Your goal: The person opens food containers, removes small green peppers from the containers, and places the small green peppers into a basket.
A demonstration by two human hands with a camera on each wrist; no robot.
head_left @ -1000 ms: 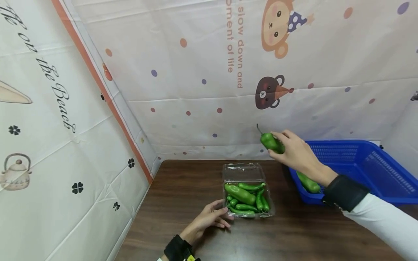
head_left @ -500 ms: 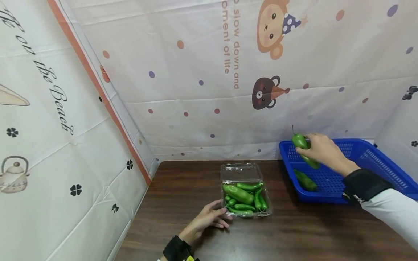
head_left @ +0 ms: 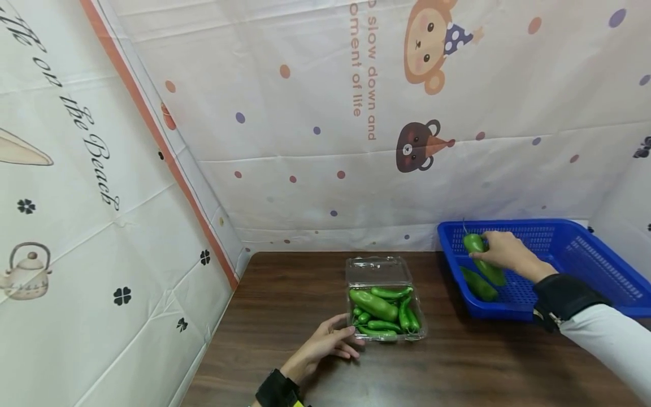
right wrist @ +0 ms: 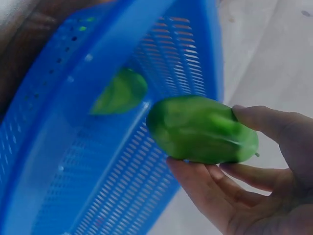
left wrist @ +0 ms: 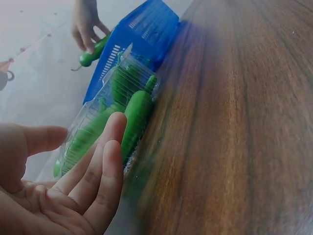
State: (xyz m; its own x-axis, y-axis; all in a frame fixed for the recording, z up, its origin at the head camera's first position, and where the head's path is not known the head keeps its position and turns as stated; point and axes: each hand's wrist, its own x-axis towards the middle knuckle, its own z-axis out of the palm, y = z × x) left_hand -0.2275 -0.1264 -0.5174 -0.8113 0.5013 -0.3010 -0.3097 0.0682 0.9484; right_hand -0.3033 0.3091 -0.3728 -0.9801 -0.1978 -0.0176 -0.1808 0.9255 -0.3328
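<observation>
My right hand (head_left: 500,252) holds a green pepper (head_left: 482,259) low inside the blue basket (head_left: 585,265); the right wrist view shows that pepper (right wrist: 203,128) between thumb and fingers of the hand (right wrist: 249,171). A second green pepper (head_left: 478,284) lies on the basket floor, and shows as the pepper (right wrist: 120,92) below in the right wrist view. A clear plastic box (head_left: 385,299) full of several green peppers stands mid-table. My left hand (head_left: 325,342) rests with straight fingers against the box's near left corner; the left hand (left wrist: 73,166) touches the box (left wrist: 110,107) there too.
The dark wooden table (head_left: 315,294) is walled by printed white cloth (head_left: 325,113) at the back and left. The basket (left wrist: 142,34) sits at the table's right rear corner. The box's clear lid (head_left: 377,268) is folded open toward the back wall.
My right hand carried the pepper rightward from above the box, over the basket rim, then lowered it into the basket. The left hand stayed at the box.
</observation>
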